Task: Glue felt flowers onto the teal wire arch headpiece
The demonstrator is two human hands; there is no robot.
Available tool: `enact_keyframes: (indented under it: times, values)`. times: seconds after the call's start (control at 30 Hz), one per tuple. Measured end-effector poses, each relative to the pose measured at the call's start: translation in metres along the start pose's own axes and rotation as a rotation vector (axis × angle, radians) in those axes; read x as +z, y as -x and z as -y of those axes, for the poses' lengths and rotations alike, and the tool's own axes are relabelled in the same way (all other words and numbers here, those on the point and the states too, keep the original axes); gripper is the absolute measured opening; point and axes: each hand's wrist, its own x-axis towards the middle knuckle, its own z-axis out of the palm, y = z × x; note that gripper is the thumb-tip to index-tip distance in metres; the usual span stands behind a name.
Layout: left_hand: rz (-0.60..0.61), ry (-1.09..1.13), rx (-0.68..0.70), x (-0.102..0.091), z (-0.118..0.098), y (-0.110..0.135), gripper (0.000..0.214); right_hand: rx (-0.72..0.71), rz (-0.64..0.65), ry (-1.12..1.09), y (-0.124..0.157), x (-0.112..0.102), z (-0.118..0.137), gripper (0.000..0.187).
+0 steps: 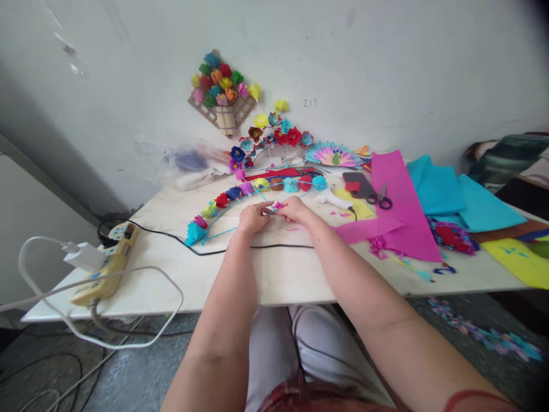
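Note:
Both my hands meet at the middle of the white table (283,274). My left hand (253,218) and my right hand (295,209) are closed in a pinch on a small pink paper piece (278,205) attached to a thin blue stick (261,195). Just beyond my fingers lies a curved row of paper flowers (257,187) in many colours. A white glue gun (333,199) lies to the right of my right hand.
A pink paper sheet (398,206), blue sheets (454,200), a yellow sheet (518,260), black scissors (380,199) and a phone (359,184) lie on the right. A yellow power strip (107,263) with white charger sits left; a black cable (266,246) crosses the table. A flower basket (223,91) hangs on the wall.

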Motion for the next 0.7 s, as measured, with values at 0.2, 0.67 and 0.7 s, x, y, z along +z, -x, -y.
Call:
enact_keyframes:
  times: [0.2,0.67,0.7]
  values:
    - [-0.008,-0.060,-0.002,0.000,0.000,0.001,0.048,0.138,0.064,-0.056,0.009,-0.007,0.011,0.014]
    - [-0.025,-0.112,0.031,0.005,0.004,-0.002,0.034,0.022,-0.006,-0.066,0.005,-0.021,0.003,0.011]
    - [-0.023,-0.105,0.035,0.005,0.004,-0.002,0.034,0.001,-0.056,-0.075,0.005,-0.025,0.002,0.010]
